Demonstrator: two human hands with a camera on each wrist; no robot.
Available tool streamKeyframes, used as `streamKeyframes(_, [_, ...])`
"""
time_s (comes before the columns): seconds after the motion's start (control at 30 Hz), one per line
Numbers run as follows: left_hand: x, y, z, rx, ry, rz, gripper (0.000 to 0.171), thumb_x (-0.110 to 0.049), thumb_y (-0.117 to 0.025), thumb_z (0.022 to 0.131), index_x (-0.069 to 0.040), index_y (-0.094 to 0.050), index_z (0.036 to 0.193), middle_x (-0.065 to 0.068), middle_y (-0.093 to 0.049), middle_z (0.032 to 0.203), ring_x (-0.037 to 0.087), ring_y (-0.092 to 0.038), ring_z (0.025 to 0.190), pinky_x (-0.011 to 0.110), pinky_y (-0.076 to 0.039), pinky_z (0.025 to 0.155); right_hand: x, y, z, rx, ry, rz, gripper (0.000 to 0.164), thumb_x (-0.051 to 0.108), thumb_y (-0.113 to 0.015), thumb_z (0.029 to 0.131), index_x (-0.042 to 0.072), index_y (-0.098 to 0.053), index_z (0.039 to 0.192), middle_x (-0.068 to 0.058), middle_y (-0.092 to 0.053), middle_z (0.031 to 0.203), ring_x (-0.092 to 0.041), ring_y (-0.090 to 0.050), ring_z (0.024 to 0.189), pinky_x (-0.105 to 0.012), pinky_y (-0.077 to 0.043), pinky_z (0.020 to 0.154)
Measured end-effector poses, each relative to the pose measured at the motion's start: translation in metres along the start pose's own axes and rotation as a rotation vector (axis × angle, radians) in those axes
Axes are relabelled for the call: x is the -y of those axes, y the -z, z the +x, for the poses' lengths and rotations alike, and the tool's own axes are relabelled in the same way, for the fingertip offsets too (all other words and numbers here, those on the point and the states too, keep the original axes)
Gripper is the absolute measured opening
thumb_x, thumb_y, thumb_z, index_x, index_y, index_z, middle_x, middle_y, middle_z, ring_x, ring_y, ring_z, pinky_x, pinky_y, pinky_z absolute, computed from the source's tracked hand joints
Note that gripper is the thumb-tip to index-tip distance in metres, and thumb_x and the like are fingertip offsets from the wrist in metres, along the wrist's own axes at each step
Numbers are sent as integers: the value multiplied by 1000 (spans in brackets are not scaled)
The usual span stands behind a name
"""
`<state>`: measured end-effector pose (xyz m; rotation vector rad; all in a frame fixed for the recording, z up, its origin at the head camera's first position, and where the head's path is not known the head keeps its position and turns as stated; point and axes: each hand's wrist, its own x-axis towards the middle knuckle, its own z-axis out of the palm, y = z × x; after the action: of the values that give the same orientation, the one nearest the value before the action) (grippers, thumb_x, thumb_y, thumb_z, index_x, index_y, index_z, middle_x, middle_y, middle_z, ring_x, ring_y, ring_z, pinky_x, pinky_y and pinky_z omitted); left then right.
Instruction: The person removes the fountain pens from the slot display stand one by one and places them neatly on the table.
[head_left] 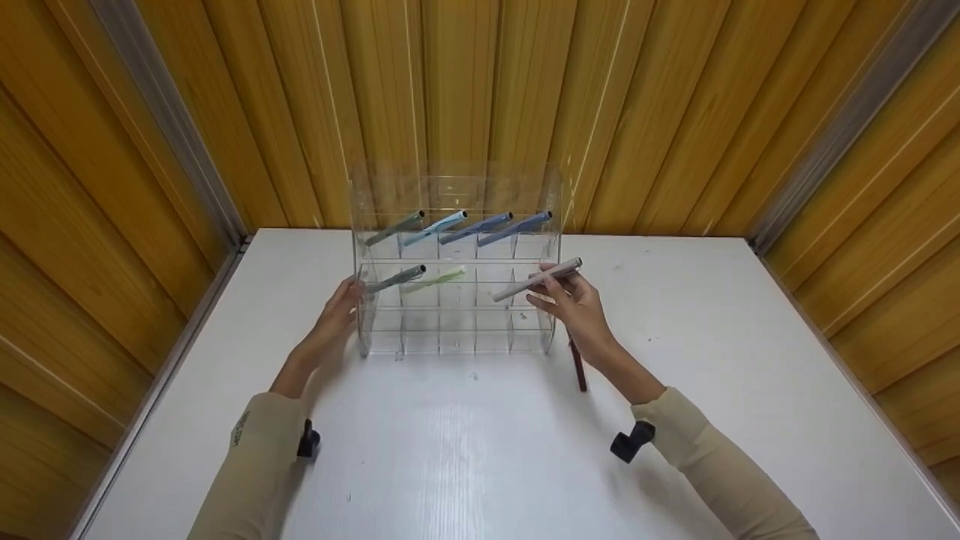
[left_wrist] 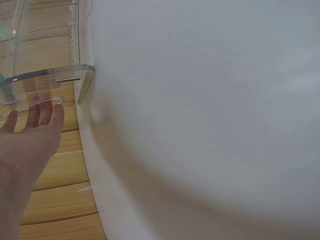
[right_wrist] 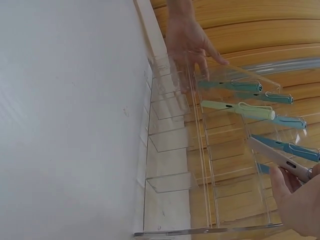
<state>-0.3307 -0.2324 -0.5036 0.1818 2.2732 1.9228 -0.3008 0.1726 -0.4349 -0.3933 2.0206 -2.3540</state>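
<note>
So, nearest on the white worktop (head_left: 450, 435), a dark red pen (head_left: 577, 365) lies just beside the clear rack (head_left: 459, 308), and it looks like the one left to deal with after the pen in hand. Just beyond it, here's the right hand (head_left: 581, 307), its grip pinching a pale grey pen (head_left: 536, 280) between thumb and fingers, tip angled toward the middle row; whether that tip has entered a compartment, I can't tell. Over on the other side, the left hand (head_left: 337, 307) lays extended fingers against the rack's side, seemingly to steady it.

To the tally! The bottom row of compartments, closest to us, shows no pens at all. Middle row: a grey-green pen (head_left: 396, 279) in the leftmost compartment, then a lime pen (head_left: 435, 280) next door. And at the top, four in a line from the left: dark green pen (head_left: 395, 228), light blue pen (head_left: 435, 229), blue pen (head_left: 478, 228), deep blue pen (head_left: 516, 229), with the rightmost compartment unfilled. Six racked, then, so I'd call it well under way, two to go among those visible!
</note>
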Motion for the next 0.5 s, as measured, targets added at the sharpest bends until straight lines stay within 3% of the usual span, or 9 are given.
streamKeyframes(0.2, [-4, 0, 0, -6, 4, 10, 74, -56, -27, 112, -12, -10, 169, 17, -14, 175, 35, -9, 164, 50, -13, 134, 0, 9, -2, -22, -19, -26, 42, 10, -48, 112, -4, -43, 150, -10, -58, 129, -13, -68, 115, -38, -57, 106])
streamKeyframes(0.5, [-1, -1, -1, -1, 11, -1, 74, -57, -26, 112, -13, -10, 169, 17, -11, 176, 35, -7, 164, 52, -11, 134, -4, 25, -7, -61, -33, -66, 42, 16, -50, 112, -3, -45, 150, -8, -58, 122, -22, -66, 116, -39, -59, 102])
